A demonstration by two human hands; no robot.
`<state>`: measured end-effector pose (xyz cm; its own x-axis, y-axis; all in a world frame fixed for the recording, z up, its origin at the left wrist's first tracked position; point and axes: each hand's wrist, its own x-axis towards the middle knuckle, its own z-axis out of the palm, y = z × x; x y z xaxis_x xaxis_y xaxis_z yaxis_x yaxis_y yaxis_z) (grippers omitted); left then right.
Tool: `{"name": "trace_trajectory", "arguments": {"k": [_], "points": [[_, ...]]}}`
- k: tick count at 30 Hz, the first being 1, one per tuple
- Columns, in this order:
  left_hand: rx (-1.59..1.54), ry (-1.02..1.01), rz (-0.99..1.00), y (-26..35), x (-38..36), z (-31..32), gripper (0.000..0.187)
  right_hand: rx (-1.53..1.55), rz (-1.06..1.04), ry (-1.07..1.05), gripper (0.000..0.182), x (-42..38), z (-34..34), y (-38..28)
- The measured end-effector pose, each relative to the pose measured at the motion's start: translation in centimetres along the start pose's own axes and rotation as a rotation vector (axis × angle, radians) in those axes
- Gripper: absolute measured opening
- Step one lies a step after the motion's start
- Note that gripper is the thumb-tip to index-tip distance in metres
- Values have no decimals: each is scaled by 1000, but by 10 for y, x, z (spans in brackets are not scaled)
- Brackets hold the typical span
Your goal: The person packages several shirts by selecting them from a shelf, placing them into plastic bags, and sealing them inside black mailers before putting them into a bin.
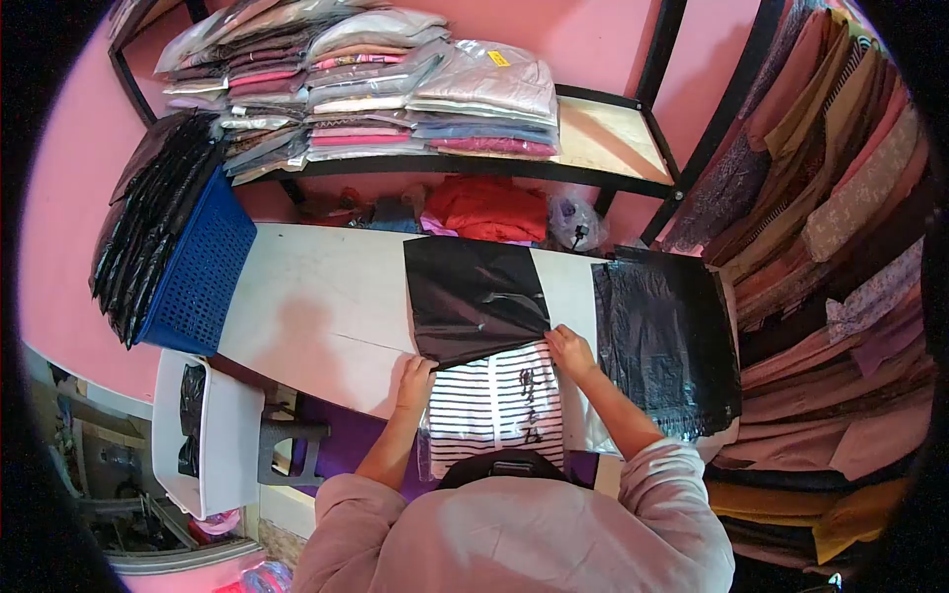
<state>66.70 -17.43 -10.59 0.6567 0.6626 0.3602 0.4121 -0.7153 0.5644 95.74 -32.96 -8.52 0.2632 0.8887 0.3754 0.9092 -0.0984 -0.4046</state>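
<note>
A black plastic mailing bag (476, 296) lies flat on the white table, its mouth facing me. At the left corner of that mouth, my left hand (415, 383) is closed on the edge. My right hand (571, 354) pinches the opposite corner. Between my forearms is a folded black-and-white striped garment (465, 407) in clear plastic, with dark lettering on its right side. Its far end meets the bag's mouth, and its near end reaches the table edge by my body.
A stack of black bags (667, 341) lies right. At left, a blue basket (203, 267) holds black packages (148, 227), near a white bin (232, 445). Packed clothes (366, 89) fill the shelf (618, 148) behind; garments (840, 198) hang right. A grey stool (297, 432) stands below.
</note>
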Motion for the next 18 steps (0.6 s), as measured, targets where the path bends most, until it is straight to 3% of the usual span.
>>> {"name": "trace_trajectory", "arguments": {"k": [3,8,12,14,16,18], "points": [[14,-33,-4,-3,-5,1,24,-4,-90,74,4,-27,2,-4],[-22,-62,-6,-13,-12,-1,27,5,-196,174,15,-64,8,-19],[-84,-18,-38,-1,-9,-8,24,110,-15,152,14,-66,8,-24],[-106,4,-52,4,-12,-9,24,168,186,106,10,-61,7,-25],[-127,29,-62,15,-12,-9,25,227,220,105,11,-67,8,-29],[-352,400,-335,33,-11,-8,26,416,634,299,15,-74,2,-51]]}}
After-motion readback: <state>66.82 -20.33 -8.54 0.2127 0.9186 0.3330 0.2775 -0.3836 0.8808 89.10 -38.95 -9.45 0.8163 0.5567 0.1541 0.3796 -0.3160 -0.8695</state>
